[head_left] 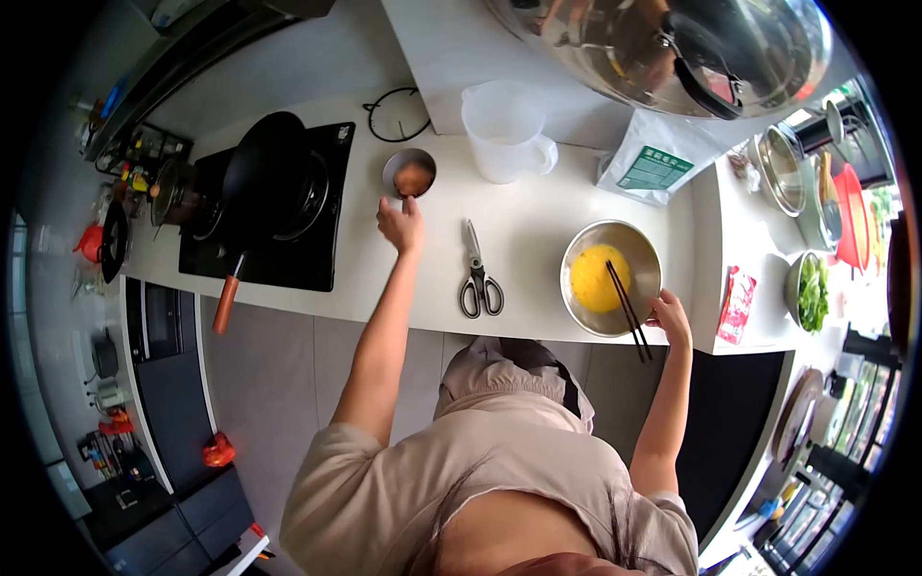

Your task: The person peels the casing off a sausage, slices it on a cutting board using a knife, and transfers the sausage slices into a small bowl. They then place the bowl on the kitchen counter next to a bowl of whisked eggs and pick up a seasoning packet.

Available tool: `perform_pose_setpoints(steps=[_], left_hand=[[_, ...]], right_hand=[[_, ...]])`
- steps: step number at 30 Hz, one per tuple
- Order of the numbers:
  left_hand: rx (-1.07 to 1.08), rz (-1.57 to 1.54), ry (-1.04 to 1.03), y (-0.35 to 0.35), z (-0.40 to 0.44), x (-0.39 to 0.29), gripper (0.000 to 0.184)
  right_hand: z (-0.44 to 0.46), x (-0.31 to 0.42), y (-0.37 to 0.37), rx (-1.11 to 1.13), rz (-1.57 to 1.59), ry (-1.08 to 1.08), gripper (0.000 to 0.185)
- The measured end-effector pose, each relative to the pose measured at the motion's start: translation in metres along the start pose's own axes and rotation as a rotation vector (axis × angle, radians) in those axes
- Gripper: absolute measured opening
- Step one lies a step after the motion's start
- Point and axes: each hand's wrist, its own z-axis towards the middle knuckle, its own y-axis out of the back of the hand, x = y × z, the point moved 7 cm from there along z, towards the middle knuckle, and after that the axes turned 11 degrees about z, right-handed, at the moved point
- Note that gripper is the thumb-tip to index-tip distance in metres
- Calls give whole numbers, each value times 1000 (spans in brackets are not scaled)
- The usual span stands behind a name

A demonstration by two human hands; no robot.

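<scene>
My left hand (401, 223) is at the near rim of a small metal bowl (391, 176) with something brownish in it, its fingers drawn together at the edge. At the right, my right hand (669, 317) has its fingers closed at the rim of a large metal bowl (648, 257). Beaten yellow egg (594, 278) lies in that bowl, and dark chopsticks (629, 312) lean over its near rim. Between the two bowls, black-handled scissors (475, 278) lie on the white counter (432, 298).
A black wok (264, 173) stands on the hob (322, 240) at the left, its wooden handle (226, 304) past the counter edge. Behind are a clear plastic jug (501, 139), a white bag (653, 158) and a large steel lid (595, 48). A red packet (737, 305) lies right.
</scene>
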Motion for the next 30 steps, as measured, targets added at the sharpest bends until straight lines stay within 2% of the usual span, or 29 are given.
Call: perform_pose_setpoints(steps=[1, 2, 3, 4, 5, 7, 9, 12, 16, 17, 21, 26, 30], left_hand=[[120, -177, -82, -1, -18, 1, 58], [129, -239, -206, 9, -46, -6, 58], [300, -226, -235, -1, -77, -4, 62], [321, -163, -319, 0, -111, -7, 69], [529, -147, -232, -3, -142, -4, 81], [593, -21, -303, 13, -183, -11, 97], [587, 8, -350, 29, -198, -28, 94], [575, -126, -341, 1, -207, -41, 90], [592, -153, -488, -21, -207, -100, 80], [527, -199, -560, -25, -207, -116, 79], [604, -221, -635, -52, -200, -180, 77], [647, -234, -619, -91, -185, -233, 70], [677, -384, -505, -93, -174, -223, 61]], right_hand=[[6, -4, 3, 14, -17, -6, 20], [14, -12, 5, 31, -36, -14, 20], [20, -17, 8, 49, -56, -22, 19], [14, -7, 4, 24, -66, 12, 18], [15, -6, 3, 37, -59, 25, 16], [19, -9, 5, 57, -45, 49, 13], [22, -10, 7, 31, -64, 117, 12], [21, -11, 11, -6, -81, 147, 13], [5, -12, 16, -21, -19, 159, 13], [0, -12, 18, -29, -8, 162, 14], [-26, -11, 24, -80, 61, 160, 15], [-50, -3, 19, -122, 148, 149, 14], [-60, 16, 3, -142, 101, 192, 15]])
